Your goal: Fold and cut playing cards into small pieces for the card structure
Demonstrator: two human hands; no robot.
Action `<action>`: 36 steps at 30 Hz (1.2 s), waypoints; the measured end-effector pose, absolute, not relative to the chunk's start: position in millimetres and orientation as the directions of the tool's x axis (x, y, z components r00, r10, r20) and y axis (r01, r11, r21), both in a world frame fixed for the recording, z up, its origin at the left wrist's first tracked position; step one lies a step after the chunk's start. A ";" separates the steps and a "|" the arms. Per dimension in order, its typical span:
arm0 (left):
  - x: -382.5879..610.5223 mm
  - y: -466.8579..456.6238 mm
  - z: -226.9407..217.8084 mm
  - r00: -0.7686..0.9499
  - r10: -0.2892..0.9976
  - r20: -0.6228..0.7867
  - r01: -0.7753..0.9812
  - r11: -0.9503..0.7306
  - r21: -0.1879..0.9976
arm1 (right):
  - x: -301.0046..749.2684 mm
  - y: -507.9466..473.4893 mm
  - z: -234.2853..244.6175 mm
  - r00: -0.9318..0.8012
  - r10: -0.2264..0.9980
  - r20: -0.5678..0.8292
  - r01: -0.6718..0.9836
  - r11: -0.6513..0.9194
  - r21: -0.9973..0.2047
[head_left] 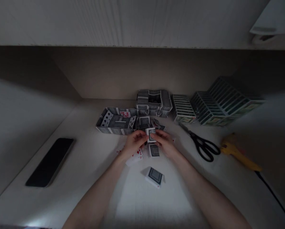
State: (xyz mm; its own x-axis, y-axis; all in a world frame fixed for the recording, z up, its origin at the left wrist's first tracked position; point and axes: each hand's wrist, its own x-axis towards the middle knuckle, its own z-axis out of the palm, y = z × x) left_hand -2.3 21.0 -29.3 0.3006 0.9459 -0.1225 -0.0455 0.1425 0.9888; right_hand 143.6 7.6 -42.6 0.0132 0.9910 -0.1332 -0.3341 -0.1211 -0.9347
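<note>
Between my two hands is a playing card (151,135) with a dark patterned back and white border; it looks folded. My left hand (135,142) pinches its left edge. At its right edge my right hand (165,141) grips it, with fingers on the face. Just below lies a folded card (154,150), back up. Nearer to me sits another folded card (154,176) with its edges bent down. Loose cards (137,155) with red pips lie face up, partly hidden under my left hand. More card pieces (144,121) lie behind my hands.
An open box built of cards (118,122) stands behind left, a closed one with an opening (154,101) beside it. Stacked card blocks (218,103) are at back right. Scissors (201,143), a yellow glue gun (240,154) and a phone (50,162) lie around. A shelf (142,25) overhangs.
</note>
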 end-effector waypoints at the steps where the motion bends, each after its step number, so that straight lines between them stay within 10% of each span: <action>1: -2.2 21.2 -30.0 0.302 0.946 -0.118 -0.041 0.136 0.990 | 144.0 7.6 -41.4 -0.004 0.990 -0.141 -0.328 -0.135 -0.935; 36: -6.5 28.5 -33.5 0.316 0.936 -0.157 0.019 0.159 0.987 | 145.4 6.9 -43.1 -0.061 0.994 -0.094 -0.087 -0.099 -0.991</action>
State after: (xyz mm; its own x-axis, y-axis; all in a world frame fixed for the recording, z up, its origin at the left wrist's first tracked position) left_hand -6.5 28.5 -33.5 0.3156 0.9359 -0.1567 0.0193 0.1588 0.9871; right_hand 145.4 6.9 -43.1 -0.0614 0.9936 -0.0943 -0.0865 -0.0995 -0.9913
